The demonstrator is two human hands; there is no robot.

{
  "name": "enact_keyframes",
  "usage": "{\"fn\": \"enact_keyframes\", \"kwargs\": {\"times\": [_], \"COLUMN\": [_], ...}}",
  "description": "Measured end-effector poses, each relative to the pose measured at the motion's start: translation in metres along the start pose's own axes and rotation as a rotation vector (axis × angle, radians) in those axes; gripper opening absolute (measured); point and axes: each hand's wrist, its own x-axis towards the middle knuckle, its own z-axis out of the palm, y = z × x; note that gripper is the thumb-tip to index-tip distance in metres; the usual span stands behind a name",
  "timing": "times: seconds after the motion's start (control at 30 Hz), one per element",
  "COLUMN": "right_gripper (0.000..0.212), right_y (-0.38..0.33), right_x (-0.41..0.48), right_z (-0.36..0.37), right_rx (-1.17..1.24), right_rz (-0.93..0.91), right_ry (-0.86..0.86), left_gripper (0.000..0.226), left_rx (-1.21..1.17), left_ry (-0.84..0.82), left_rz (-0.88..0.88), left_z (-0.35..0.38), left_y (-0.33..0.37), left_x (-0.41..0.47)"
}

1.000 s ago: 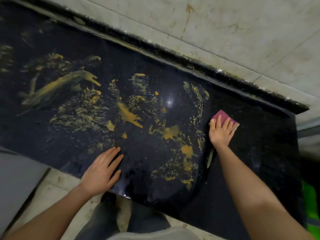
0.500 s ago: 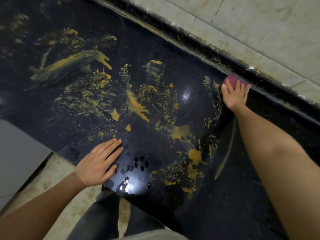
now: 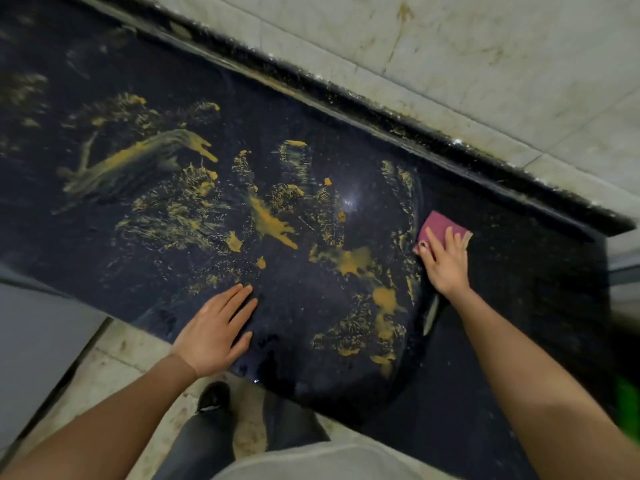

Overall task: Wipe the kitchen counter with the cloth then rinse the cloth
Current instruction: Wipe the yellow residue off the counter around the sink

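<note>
**Cloth** (image 3: 442, 224): maroon, folded into a small pad. It lies flat on the dark counter (image 3: 526, 278) toward the right end, near the back ledge.

**Right hand** (image 3: 446, 263): rests on top of the cloth with fingers extended, pressing down rather than curled round it. It covers the pad's near half.

**Left hand** (image 3: 214, 327): flat at the counter's front edge, fingers straight, holding nothing.

**Yellow smears** (image 3: 272, 225): all lie left of the cloth. The nearest streaks are just beside its left edge, and the band runs leftward along the counter's length.

**Judgement:** the right hand, nearer the mess and on the cloth, is placed to sweep leftward along that long axis. The surface right of the cloth looks mostly wiped.
</note>
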Motion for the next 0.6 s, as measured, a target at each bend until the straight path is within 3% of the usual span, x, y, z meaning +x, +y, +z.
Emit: {"fn": "enact_keyframes", "kwargs": {"times": [0.37,0.43,0.53,0.6], "right_gripper": [0.049,0.033,0.028,0.047], "right_y": [-0.001,-0.007,-0.022,-0.034], "right_x": [-0.185,-0.220,-0.264,-0.289], "right_z": [0.070,0.083,0.095,0.100], "right_rx": [0.006,0.001,0.007,-0.005], "right_rz": [0.036,0.016,0.019,0.014], "right_ry": [0.153,0.235,0.262,0.228], "left_gripper": [0.080,0.081,0.081,0.072], "left_rx": [-0.061,-0.067,-0.059,-0.067], "left_ry": [-0.064,-0.074,-0.085,-0.106], "left_rz": [0.041,0.046,0.052,0.045], "left_z": [0.001,-0.001,-0.002,-0.003], "left_y": [-0.003,-0.003,-0.003,-0.003], "left_x": [0.000,0.000,0.000,0.000]}}
